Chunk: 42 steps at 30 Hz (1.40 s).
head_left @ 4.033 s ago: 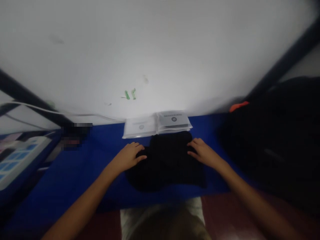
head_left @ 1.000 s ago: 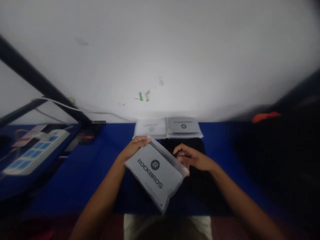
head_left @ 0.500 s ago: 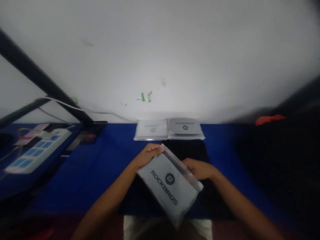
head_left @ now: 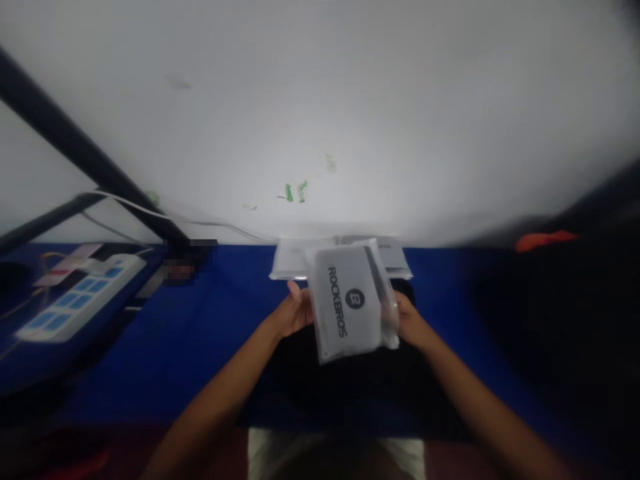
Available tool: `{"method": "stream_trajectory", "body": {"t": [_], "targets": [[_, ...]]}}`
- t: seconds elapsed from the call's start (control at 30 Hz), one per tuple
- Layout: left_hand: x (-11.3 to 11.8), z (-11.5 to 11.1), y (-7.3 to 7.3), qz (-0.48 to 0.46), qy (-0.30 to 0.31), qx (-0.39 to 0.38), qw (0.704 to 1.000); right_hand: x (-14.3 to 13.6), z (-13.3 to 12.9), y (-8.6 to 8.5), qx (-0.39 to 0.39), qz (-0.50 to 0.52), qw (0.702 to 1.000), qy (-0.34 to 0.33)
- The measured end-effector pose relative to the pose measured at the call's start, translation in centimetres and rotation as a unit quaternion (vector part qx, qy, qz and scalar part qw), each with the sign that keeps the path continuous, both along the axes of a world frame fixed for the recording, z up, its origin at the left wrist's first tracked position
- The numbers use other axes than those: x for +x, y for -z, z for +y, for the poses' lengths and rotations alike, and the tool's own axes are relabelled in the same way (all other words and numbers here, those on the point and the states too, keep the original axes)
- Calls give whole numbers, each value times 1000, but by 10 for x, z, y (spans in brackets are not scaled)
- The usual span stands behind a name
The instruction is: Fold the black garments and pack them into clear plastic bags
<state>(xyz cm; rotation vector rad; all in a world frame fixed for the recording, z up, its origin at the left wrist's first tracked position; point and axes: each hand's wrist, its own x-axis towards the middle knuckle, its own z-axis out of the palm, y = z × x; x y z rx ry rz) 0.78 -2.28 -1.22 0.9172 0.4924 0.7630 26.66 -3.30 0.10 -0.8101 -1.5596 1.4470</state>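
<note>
A clear plastic zip bag (head_left: 345, 307) with a grey ROCKBROS print is up in front of me, above a black mat or item (head_left: 320, 387). My right hand (head_left: 407, 320) grips its right edge, where the transparent strip bunches; some fingers are hidden behind the plastic. At the left edge is my left hand (head_left: 294, 312), thumb raised and apart from the bag. Its fingers reach to the edge, their tips partly hidden. Behind, two similar flat bags lie side by side against the wall: a left bag (head_left: 289, 259) and a right bag (head_left: 397, 257), both partly covered.
A white power strip (head_left: 83, 300) with blue sockets lies at the left on the blue tabletop (head_left: 200, 333). A white cable (head_left: 200, 222) runs along the wall. A dark frame bar (head_left: 75, 137) slants down at left. Something orange (head_left: 545, 240) rests on a dark mass at right.
The bag has turned more upright and moved up and away from me. My left thumb has come off its top edge, and the left hand now sits at its left side.
</note>
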Motion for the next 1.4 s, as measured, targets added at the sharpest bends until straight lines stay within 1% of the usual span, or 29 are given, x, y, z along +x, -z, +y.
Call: {"method": "stream_trajectory", "body": {"t": [0.07, 0.13, 0.17, 0.23, 0.3, 0.33, 0.43, 0.5, 0.53, 0.6, 0.63, 0.7, 0.8, 0.83, 0.9, 1.0, 1.07, 1.13, 1.17, 1.2, 1.27, 1.3, 1.33, 1.37, 1.4], "targets": [[3, -3, -4, 55, 53, 39, 996, -1, 2, 5, 6, 4, 999, 47], [5, -4, -9, 139, 74, 58, 986, 0, 4, 8, 13, -5, 997, 81], [5, -3, -11, 178, 68, 62, 980, 0, 5, 8, 18, -16, 995, 93], [3, 0, -14, 228, 35, 66, 971, 3, 8, 7, 21, -38, 993, 112], [-3, 5, -15, 234, -16, 69, 970, 6, 10, 3, 2, -32, 991, 130], [-7, 9, -15, 227, -52, 70, 970, 8, 10, 0, -16, -13, 990, 139], [-20, 20, -15, 188, -194, 56, 961, 12, 10, -8, -98, 70, 981, 152], [-24, 26, -15, 151, -289, 24, 945, 13, 9, -12, -153, 97, 972, 150], [-25, 28, -15, 126, -326, 6, 937, 12, 8, -13, -174, 103, 968, 148], [-20, 29, -15, 65, -366, -22, 928, 9, 6, -12, -196, 108, 964, 143], [-16, 27, -15, 39, -367, -32, 929, 7, 5, -11, -202, 110, 963, 140], [-8, 21, -15, 21, -331, -49, 942, 3, 5, -9, -209, 114, 962, 135], [-2, 13, -14, 73, -250, -56, 964, 0, 5, -9, -219, 105, 960, 142], [-3, 12, -13, 96, -238, -51, 965, -1, 5, -9, -221, 100, 959, 146], [-11, 16, -13, 135, -257, -31, 956, 1, 5, -11, -225, 90, 958, 151], [-34, 34, -13, 187, -322, 18, 928, 7, 4, -8, -235, 63, 960, 140], [-52, 51, -13, 255, -345, 73, 900, 12, 3, -1, -244, 26, 961, 129], [-69, 69, -13, 363, -341, 122, 858, 17, 2, 6, -252, -28, 961, 112], [-77, 76, -13, 403, -336, 133, 841, 19, 1, 9, -256, -55, 960, 97], [-83, 82, -13, 438, -332, 140, 824, 20, 1, 11, -256, -79, 960, 80], [-90, 90, -11, 478, -337, 139, 799, 19, 0, 10, -252, -107, 961, 43], [-89, 91, -10, 501, -348, 145, 779, 18, -1, 8, -249, -113, 962, 30], [-87, 92, -9, 532, -361, 165, 748, 17, -1, 6, -247, -117, 962, 22], [-81, 91, -7, 568, -373, 199, 706, 16, -2, 2, -247, -123, 961, 19], [-74, 90, -5, 603, -377, 247, 658, 15, -2, -1, -249, -130, 960, 19]]}}
